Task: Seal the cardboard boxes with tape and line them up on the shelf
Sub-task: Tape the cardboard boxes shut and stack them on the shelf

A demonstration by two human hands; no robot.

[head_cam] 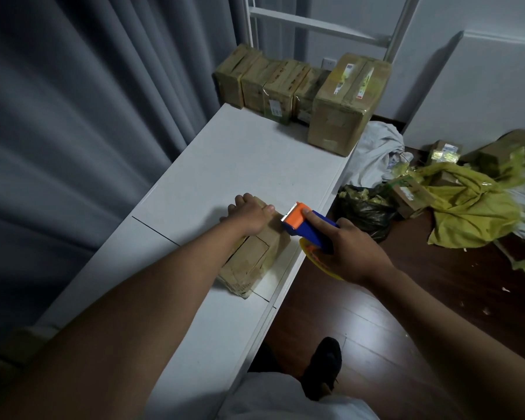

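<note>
White shelf top, grey curtain to its left. Near its front edge: one cardboard box; left hand flat on the box's far end, fingers over the edge. Right of the box: right hand gripping the blue-orange tape dispenser, blade touching the box. Far end: row of sealed boxes.

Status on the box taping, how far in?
Done: five taped boxes lined up at the shelf's far end. In hand: left hand presses the box, right hand runs the tape dispenser across it. Left: more boxes on the floor.
</note>
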